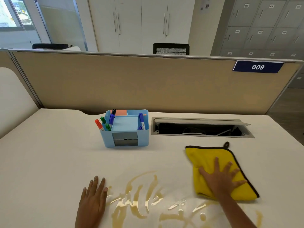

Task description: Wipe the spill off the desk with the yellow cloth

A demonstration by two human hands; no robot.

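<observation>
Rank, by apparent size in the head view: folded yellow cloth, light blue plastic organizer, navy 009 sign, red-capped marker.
1. Folded yellow cloth, though nearer the camera.
2. Light blue plastic organizer.
3. Navy 009 sign, farthest away, so unsure.
4. Red-capped marker.

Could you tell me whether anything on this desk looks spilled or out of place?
Yes. A yellowish-brown spill streaks the desk's near edge, between the left hand and the yellow cloth under the right hand. The cable hatch also stands open.

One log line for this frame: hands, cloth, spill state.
right hand: flat on yellow cloth | left hand: flat on desk, beside spill | spill: streaked, unwiped | organizer: clear of spill
</observation>
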